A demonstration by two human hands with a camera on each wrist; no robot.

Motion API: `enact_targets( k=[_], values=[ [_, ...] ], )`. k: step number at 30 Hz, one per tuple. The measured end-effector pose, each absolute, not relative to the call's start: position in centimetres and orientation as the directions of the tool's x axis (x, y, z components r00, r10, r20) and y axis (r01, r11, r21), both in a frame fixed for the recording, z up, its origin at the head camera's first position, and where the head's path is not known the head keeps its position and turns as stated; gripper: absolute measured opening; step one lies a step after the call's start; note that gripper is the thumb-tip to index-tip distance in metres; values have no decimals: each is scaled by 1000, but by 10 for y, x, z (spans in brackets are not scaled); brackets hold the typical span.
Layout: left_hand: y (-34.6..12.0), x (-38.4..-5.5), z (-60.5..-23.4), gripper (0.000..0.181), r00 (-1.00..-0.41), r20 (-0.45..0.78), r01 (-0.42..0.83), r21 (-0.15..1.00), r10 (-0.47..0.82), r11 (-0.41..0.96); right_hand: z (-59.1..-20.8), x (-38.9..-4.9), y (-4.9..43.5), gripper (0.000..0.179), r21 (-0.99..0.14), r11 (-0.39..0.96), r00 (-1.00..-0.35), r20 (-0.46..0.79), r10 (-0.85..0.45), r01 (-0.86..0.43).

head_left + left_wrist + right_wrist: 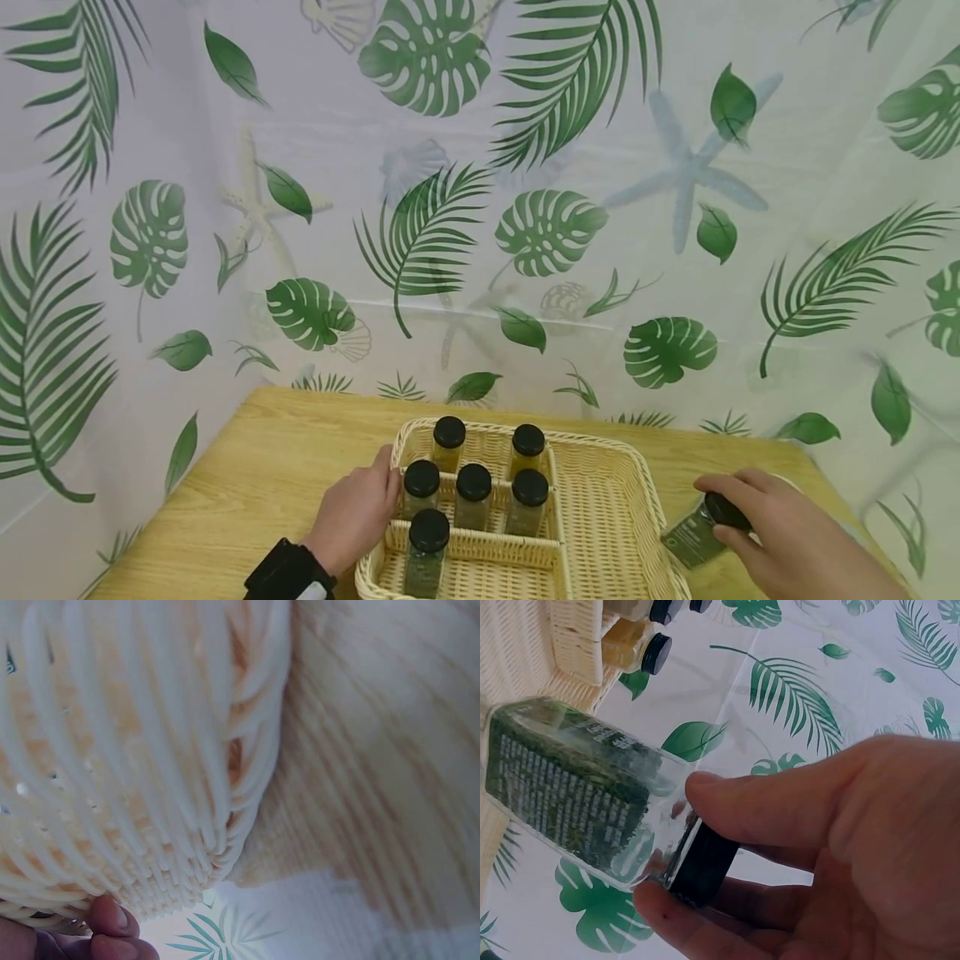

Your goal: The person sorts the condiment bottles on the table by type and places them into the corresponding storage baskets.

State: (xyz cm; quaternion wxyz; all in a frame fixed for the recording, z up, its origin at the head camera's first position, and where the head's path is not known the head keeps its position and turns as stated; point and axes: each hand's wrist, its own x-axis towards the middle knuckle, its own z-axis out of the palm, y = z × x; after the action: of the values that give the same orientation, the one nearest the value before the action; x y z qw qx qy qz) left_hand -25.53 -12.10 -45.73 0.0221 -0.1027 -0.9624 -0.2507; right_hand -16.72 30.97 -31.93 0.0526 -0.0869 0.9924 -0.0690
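My right hand (783, 525) pinches a spice jar (692, 537) by its black lid, just beyond the right rim of a wicker basket (600, 508). The jar tilts, its base toward the basket. Close up in the right wrist view, the clear glass jar (574, 787) shows dried green herbs and a printed label, with thumb and fingers around the lid. On the other side, my left hand (358, 510) grips the basket's left rim. Its fingertips (112, 919) show at the woven edge in the left wrist view. Several black-capped jars (472, 496) stand upright in the basket's left compartments.
The basket has divided sections on the left and one long section on the right. It stands on a wood-grain table (285, 450). A leaf-patterned cloth (465, 333) hangs behind the table. A pale round edge (786, 482) shows behind my right hand.
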Motion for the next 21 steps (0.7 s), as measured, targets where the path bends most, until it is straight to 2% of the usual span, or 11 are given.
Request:
enact_targets(
  k=[9,21],
  values=[
    [-121,-255,-456,41,-977,91,212,471,192,857,-317,-165,286,46,-164,948,-958,-43,-284,-273],
    [-123,-255,-456,41,-974,114,226,468,195,854,-317,-167,253,49,-215,947,-956,-119,-268,-238]
  ],
)
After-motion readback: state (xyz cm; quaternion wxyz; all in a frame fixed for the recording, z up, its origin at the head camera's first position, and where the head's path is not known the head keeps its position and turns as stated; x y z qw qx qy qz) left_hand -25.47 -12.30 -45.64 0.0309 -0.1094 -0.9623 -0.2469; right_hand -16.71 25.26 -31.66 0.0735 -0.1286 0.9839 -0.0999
